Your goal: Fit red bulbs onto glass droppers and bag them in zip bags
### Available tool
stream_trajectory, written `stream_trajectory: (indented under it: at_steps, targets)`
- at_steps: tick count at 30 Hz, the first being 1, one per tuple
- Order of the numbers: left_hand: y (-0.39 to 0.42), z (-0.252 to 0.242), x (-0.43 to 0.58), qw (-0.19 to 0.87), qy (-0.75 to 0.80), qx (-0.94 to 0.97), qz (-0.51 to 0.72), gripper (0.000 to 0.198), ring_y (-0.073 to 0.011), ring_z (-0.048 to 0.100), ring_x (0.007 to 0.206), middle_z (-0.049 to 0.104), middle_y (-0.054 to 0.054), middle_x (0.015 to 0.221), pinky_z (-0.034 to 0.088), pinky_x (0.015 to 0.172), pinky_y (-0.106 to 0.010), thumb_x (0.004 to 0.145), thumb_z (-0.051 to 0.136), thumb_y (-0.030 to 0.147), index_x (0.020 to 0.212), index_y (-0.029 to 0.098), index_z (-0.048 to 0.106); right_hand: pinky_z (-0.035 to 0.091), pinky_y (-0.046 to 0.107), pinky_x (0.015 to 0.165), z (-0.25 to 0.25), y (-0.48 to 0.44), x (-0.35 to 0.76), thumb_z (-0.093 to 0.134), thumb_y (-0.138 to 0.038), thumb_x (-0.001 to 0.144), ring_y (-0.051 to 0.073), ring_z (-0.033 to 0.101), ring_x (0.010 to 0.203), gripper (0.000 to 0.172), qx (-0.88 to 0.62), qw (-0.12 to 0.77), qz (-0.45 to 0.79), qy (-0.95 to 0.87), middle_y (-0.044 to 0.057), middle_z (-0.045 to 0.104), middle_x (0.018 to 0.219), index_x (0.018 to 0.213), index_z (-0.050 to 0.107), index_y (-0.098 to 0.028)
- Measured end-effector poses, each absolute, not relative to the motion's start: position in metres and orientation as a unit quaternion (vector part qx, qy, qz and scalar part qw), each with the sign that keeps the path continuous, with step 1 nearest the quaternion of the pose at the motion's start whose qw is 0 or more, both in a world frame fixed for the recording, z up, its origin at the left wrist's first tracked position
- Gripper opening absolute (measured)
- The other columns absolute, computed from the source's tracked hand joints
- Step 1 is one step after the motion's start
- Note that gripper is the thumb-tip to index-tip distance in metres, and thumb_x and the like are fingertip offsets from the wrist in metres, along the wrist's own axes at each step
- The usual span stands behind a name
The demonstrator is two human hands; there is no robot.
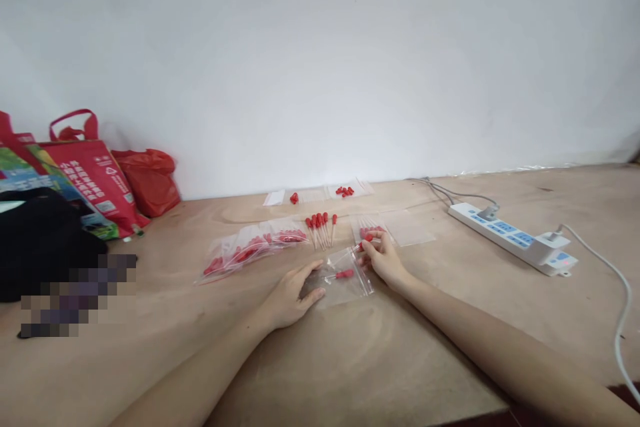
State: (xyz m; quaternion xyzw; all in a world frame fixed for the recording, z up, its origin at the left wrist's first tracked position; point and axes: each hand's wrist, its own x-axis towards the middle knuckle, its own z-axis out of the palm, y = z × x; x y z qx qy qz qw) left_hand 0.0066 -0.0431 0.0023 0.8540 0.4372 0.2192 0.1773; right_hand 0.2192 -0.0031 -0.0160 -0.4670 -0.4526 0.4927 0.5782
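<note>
A clear zip bag (pixel 345 292) lies flat in front of me with one red-bulbed dropper (pixel 344 274) inside. My left hand (pixel 295 293) rests at the bag's left edge, thumb and fingers apart. At the bag's mouth on the right, my right hand (pixel 383 259) pinches another red-bulbed dropper (pixel 367 240), its tip pointing left into or over the bag. Beyond the hands, several loose droppers (pixel 320 221) lie side by side. Filled bags of droppers (pixel 257 245) overlap on the left, and one more bag (pixel 371 223) sits just behind my right hand.
Near the wall, small bags hold red rubber bulbs (pixel 345 191). An empty clear bag (pixel 413 228) lies right of the droppers. A white power strip (pixel 510 237) with plugs and cables stands on the right. Red shopping bags (pixel 95 173) and black cloth (pixel 45 247) are at left.
</note>
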Motion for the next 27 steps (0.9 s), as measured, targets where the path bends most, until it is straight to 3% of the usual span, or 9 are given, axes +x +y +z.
stream_trajectory:
  at_steps: [4,7,13,16,18,21,24,27]
  targets:
    - [-0.044,0.004,0.007,0.175,0.442,0.852,0.219,0.042,-0.0214,0.049,0.106,0.053,-0.006,0.118,0.038,0.091,-0.038,0.078,0.049,0.031,0.118,0.022,0.042,0.025,0.015,0.024,-0.017,-0.01,0.22,0.053,-0.039,0.065,0.005,0.037,0.026,0.03,-0.449,0.498,0.511,-0.537,-0.009,0.049,0.054,0.082,0.035,-0.021]
    - [-0.045,0.006,0.009,0.173,0.444,0.851,0.219,0.04,-0.022,0.049,0.106,0.053,-0.005,0.118,0.038,0.091,-0.038,0.079,0.049,0.031,0.117,0.022,0.043,0.025,0.015,0.027,-0.017,-0.009,0.226,0.058,-0.037,0.063,0.004,0.035,0.027,0.028,-0.458,0.455,0.495,-0.581,-0.01,0.044,0.046,0.077,0.041,-0.019]
    - [-0.045,0.007,0.009,0.174,0.446,0.848,0.228,0.039,-0.0217,0.05,0.105,0.054,-0.005,0.116,0.04,0.09,-0.037,0.078,0.05,0.03,0.115,0.022,0.045,0.027,0.015,0.031,-0.017,-0.004,0.234,0.063,-0.037,0.06,0.003,0.036,0.032,0.027,-0.449,0.402,0.502,-0.62,-0.008,0.048,0.049,0.073,0.048,-0.018]
    - [-0.045,0.007,0.009,0.178,0.438,0.85,0.231,0.038,-0.021,0.051,0.105,0.055,-0.004,0.116,0.04,0.09,-0.036,0.078,0.05,0.029,0.115,0.022,0.045,0.035,0.018,0.039,-0.019,-0.004,0.23,0.064,-0.036,0.061,0.007,0.044,0.04,0.024,-0.434,0.391,0.479,-0.655,-0.005,0.051,0.048,0.071,0.055,-0.017]
    - [-0.045,0.007,0.009,0.177,0.439,0.851,0.227,0.038,-0.0209,0.051,0.105,0.055,-0.004,0.116,0.04,0.09,-0.036,0.078,0.05,0.029,0.115,0.022,0.045,0.043,0.022,0.053,-0.019,-0.005,0.227,0.06,-0.034,0.066,0.011,0.054,0.055,0.018,-0.399,0.399,0.434,-0.702,-0.001,0.058,0.06,0.068,0.059,-0.016]
    - [-0.045,0.006,0.009,0.169,0.443,0.853,0.22,0.037,-0.0212,0.05,0.106,0.055,-0.005,0.116,0.039,0.091,-0.037,0.078,0.05,0.029,0.114,0.021,0.046,0.044,0.027,0.07,-0.017,-0.004,0.23,0.05,-0.028,0.074,0.014,0.057,0.074,0.02,-0.351,0.374,0.349,-0.784,0.003,0.061,0.078,0.064,0.063,-0.017]
    - [-0.044,0.007,0.01,0.167,0.436,0.857,0.218,0.035,-0.0207,0.049,0.108,0.054,-0.006,0.117,0.038,0.093,-0.037,0.078,0.05,0.029,0.111,0.019,0.05,0.044,0.024,0.064,-0.013,0.005,0.237,0.048,-0.024,0.075,0.013,0.057,0.068,0.02,-0.385,0.339,0.314,-0.799,0.003,0.061,0.077,0.066,0.064,-0.016]
    - [-0.043,0.006,0.009,0.169,0.43,0.861,0.215,0.033,-0.0206,0.048,0.109,0.054,-0.008,0.118,0.037,0.094,-0.037,0.078,0.05,0.029,0.109,0.017,0.054,0.043,0.022,0.058,-0.004,0.025,0.239,0.048,-0.021,0.073,0.012,0.057,0.061,0.015,-0.529,0.333,0.243,-0.742,0.002,0.062,0.07,0.071,0.061,-0.014]
